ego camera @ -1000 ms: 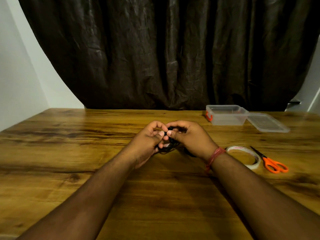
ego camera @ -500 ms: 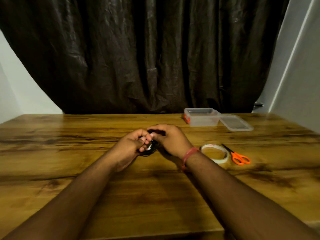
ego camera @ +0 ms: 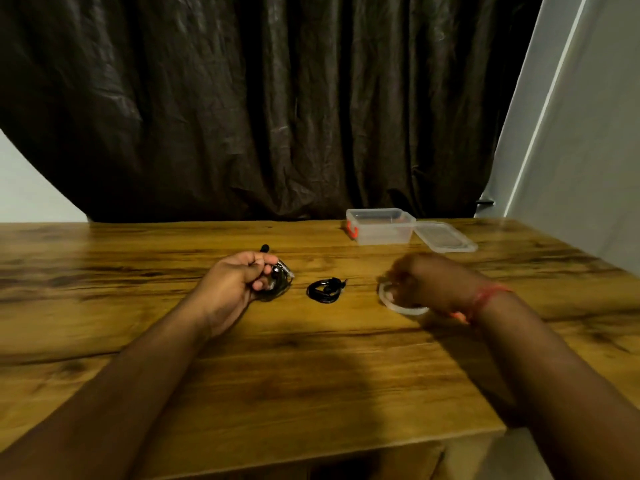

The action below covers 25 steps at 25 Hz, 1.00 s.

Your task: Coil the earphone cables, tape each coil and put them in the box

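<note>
So your left hand [ego camera: 242, 280] is curled round one coiled earphone cable [ego camera: 278, 282], fingers wrapped over the bundle, with a black earbud tip [ego camera: 265, 248] poking out past the far side of your fist and a bit of clear shiny stuff showing at the right edge of the coil, can't tell if that's tape or just glare. A second coil [ego camera: 323, 290] is lying flat on the counter [ego camera: 311, 375] on its own, just right of that fist and not touching either hand, a small black ring with a loose end sticking out to the right. Your right hand [ego camera: 420, 282] is blurry, down over the tape roll [ego camera: 401, 306]; the near-left arc of the whitish ring shows under your fingers, but honestly I can't tell if you're gripping it or just touching it. There's a red thread band [ego camera: 485, 295] on that wrist, and a sliver of orange [ego camera: 459, 316] peeks out just near of the wrist, too smeared to make out. The clear plastic box [ego camera: 381, 226] with the orange latch sits at the far right of the counter, open, and its lid [ego camera: 445, 236] lies flat right beside it on the right, edges touching or nearly so. Whatever is in the box is hard to read through the plastic. Dark wrinkled curtain [ego camera: 277, 116] hangs behind the far edge, pale wall [ego camera: 571, 150] off to the right
</note>
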Motion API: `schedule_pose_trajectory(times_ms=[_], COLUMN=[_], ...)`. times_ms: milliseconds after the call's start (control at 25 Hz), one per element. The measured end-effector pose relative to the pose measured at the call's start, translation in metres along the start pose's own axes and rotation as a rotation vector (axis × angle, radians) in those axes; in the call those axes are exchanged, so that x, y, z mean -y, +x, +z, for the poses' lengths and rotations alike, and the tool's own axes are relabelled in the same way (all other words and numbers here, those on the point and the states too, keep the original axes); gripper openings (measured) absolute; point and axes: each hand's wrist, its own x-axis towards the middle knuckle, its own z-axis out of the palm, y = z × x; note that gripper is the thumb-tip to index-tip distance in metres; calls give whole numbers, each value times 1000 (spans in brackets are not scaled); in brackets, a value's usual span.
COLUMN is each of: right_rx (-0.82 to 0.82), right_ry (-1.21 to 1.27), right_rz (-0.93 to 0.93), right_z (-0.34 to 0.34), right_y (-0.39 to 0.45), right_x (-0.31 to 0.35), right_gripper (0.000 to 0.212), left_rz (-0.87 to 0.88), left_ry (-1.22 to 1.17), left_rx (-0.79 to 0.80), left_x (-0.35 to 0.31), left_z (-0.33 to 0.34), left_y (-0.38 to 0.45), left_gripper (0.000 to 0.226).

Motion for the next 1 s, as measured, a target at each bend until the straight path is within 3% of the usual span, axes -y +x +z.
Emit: schedule_pose_trajectory(times_ms=[80,200,520,640,800,1000], right_rx=[115,19,-308,-412,-433,-414], right_ry=[-128,-186,298,361,435,430], right_rz=[13,-35,-468,-564,-586,-654], right_z=[6,11,10,33,50,49], right_y=[-7,-2,57,63,67,64], right_x=[-4,3,87,101,98,95], right_gripper=[16,12,3,9,14,15], left_rz=[-6,-49,41,50,228,328], left_ry=[-64,-96,-52,146,536,608], left_rx=[9,12,-89,-153,-193,-234], left_x=[-1,-2,4,5,10,7], left_z=[-1,-1,-9,-10,-9,-4], left_y=[-2,-1,7,5,4,5], left_gripper=[28,43,25,15,11,19])
